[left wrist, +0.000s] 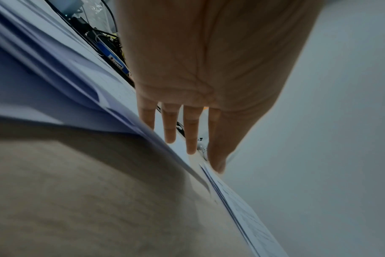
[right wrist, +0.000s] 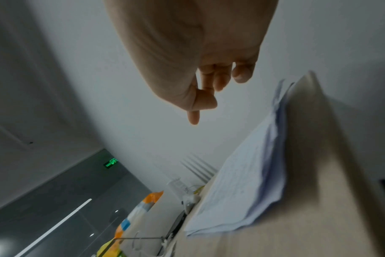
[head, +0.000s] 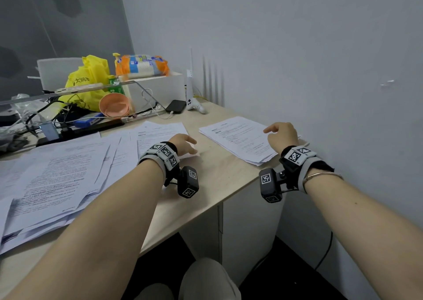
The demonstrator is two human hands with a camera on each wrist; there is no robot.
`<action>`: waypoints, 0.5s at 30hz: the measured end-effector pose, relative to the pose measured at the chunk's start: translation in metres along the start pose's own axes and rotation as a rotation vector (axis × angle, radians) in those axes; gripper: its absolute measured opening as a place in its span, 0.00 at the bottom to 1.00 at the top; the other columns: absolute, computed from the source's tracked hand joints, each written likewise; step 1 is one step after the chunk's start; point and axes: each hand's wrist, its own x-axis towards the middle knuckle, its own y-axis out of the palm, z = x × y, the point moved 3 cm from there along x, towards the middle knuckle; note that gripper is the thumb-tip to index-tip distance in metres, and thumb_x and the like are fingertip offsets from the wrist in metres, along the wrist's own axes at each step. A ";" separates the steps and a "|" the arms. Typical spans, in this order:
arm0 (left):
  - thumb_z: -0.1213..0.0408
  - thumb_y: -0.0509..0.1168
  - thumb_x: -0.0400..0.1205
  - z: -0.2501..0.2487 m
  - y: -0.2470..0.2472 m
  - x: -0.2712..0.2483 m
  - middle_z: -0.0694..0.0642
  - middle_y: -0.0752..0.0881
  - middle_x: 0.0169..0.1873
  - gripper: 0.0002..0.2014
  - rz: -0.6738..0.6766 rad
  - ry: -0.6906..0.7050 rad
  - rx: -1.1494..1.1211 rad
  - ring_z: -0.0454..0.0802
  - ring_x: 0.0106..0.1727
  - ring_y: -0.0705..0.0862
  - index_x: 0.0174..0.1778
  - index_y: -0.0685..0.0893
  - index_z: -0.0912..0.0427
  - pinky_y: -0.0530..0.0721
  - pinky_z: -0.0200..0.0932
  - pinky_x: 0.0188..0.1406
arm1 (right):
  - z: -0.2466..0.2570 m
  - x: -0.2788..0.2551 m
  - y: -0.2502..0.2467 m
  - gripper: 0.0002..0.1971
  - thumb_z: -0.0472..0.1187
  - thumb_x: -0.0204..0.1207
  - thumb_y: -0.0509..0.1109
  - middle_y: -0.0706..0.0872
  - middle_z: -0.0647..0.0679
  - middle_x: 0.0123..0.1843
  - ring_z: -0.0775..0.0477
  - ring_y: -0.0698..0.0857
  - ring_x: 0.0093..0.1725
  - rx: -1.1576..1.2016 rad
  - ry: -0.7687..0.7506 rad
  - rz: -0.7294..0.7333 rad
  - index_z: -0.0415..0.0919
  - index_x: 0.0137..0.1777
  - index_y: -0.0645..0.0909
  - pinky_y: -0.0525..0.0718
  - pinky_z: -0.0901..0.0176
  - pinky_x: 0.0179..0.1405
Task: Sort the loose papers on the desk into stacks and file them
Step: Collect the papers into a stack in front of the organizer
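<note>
A wide mess of loose printed papers (head: 57,174) covers the left half of the desk (head: 215,174). A few sheets (head: 160,132) lie in the middle, and my left hand (head: 185,143) is over their near right corner with straight fingers (left wrist: 170,128), holding nothing. A squared stack of papers (head: 238,139) lies at the right, by the wall; it shows in the right wrist view as a pale stack (right wrist: 242,182). My right hand (head: 279,132) hovers over that stack's right side, its fingers (right wrist: 211,81) loosely curled and empty.
Clutter lines the back of the desk: a yellow bag (head: 89,80), an orange bowl (head: 114,105), a white box (head: 155,89), a black phone (head: 176,106), a white router (head: 190,89) and cables. The wall runs close along the right.
</note>
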 end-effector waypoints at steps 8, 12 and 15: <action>0.66 0.70 0.78 0.022 -0.042 -0.008 0.58 0.81 0.66 0.18 -0.096 0.006 -0.067 0.54 0.68 0.78 0.65 0.81 0.59 0.71 0.39 0.60 | 0.083 -0.012 0.048 0.10 0.33 0.75 0.65 0.88 0.44 0.56 0.43 0.83 0.59 0.119 -0.061 0.187 0.36 0.51 0.87 0.77 0.62 0.54; 0.64 0.69 0.79 0.044 -0.068 -0.015 0.58 0.80 0.67 0.19 -0.137 -0.017 -0.060 0.55 0.69 0.77 0.66 0.80 0.60 0.72 0.41 0.64 | 0.107 -0.016 0.092 0.08 0.41 0.72 0.73 0.83 0.43 0.40 0.41 0.83 0.47 0.057 0.017 0.422 0.37 0.40 0.80 0.82 0.54 0.48; 0.61 0.69 0.79 0.063 -0.083 -0.021 0.58 0.78 0.70 0.22 -0.134 -0.074 -0.035 0.55 0.71 0.75 0.70 0.78 0.61 0.73 0.45 0.67 | 0.112 -0.024 0.122 0.15 0.45 0.72 0.75 0.82 0.39 0.39 0.41 0.83 0.40 0.066 0.111 0.558 0.33 0.45 0.76 0.84 0.52 0.39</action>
